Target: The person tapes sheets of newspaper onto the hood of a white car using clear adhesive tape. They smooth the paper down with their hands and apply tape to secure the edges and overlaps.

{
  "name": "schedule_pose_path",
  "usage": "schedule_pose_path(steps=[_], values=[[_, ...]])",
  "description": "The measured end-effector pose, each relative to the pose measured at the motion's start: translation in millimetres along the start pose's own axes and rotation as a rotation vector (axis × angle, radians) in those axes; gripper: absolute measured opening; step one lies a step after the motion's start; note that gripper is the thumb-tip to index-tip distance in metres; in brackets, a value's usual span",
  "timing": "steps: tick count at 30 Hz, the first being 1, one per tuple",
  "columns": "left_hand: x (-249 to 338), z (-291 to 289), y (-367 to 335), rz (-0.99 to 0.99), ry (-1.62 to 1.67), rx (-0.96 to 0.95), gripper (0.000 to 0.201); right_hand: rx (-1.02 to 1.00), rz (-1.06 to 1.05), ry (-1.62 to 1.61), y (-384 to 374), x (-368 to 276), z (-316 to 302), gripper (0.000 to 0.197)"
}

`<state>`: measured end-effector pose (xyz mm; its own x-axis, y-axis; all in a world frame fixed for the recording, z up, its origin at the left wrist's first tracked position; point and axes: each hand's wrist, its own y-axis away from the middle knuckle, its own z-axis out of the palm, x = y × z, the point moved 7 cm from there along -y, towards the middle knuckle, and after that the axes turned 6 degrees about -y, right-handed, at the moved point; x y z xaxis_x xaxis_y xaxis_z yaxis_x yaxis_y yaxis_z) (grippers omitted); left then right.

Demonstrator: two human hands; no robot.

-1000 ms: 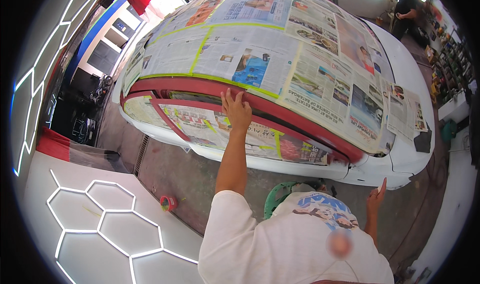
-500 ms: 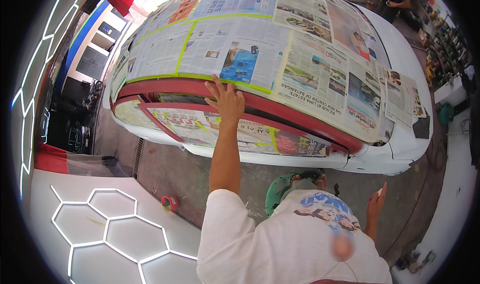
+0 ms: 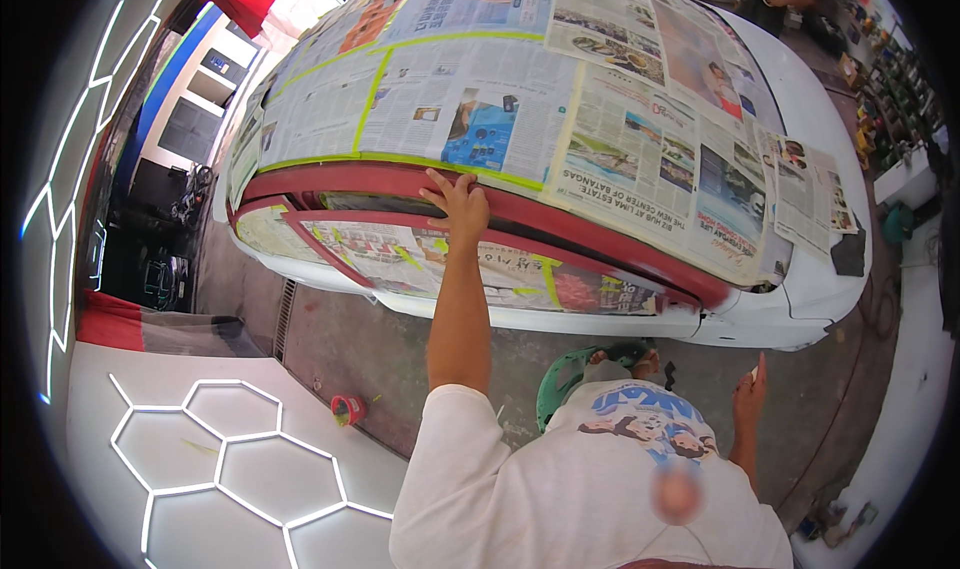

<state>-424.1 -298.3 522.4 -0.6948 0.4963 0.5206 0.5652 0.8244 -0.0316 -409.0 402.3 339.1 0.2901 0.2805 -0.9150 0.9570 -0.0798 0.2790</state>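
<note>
My left hand rests on the red roof edge of a car, fingers partly spread and holding nothing. Just above its fingertips, green masking tape borders the newspaper that covers the roof. Below the hand are the side windows, papered over and framed in red. My right hand is down at my side, away from the car. A small whitish piece is pinched at its thumb and fingers, too small to tell its kind.
A green round stool stands by my feet. To the left is a red bucket on the floor. White body panels run along the car's lower side. Another person is at the far right, near cluttered shelves.
My left hand has slid slightly down onto the red roof edge, with its fingers less spread. My right hand has shifted slightly left and still holds the small piece.
</note>
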Motion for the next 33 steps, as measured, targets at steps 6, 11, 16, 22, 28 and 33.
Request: schedule_pose_path(steps=[6, 11, 16, 22, 28, 33], values=[[-23.8, -14.3, 3.2, 0.218, 0.048, 0.19, 0.042, 0.011, -0.026, -0.04, -7.1, 4.5, 5.0, 0.058], [-3.3, -20.2, 13.1, 0.266, -0.038, 0.264, 0.039, 0.016, -0.082, 0.036, -3.8, 14.1, -12.1, 0.059], [18.5, -13.3, 24.6, 0.248, -0.207, 0.217, 0.041, 0.037, -0.014, 0.004, 4.3, 19.2, -16.4, 0.059], [12.3, -5.0, 20.5, 0.245, -0.212, 0.226, 0.046, 0.063, 0.009, -0.002, 11.4, 26.5, -19.2, 0.057], [29.5, -6.5, 37.6, 0.381, -0.501, 0.277, 0.049, 0.077, 0.025, 0.004, 21.5, 12.3, -21.5, 0.057], [37.8, -1.3, 44.3, 0.4, -0.661, 0.327, 0.052, 0.092, 0.038, -0.034, 27.5, 3.5, -22.0, 0.061]])
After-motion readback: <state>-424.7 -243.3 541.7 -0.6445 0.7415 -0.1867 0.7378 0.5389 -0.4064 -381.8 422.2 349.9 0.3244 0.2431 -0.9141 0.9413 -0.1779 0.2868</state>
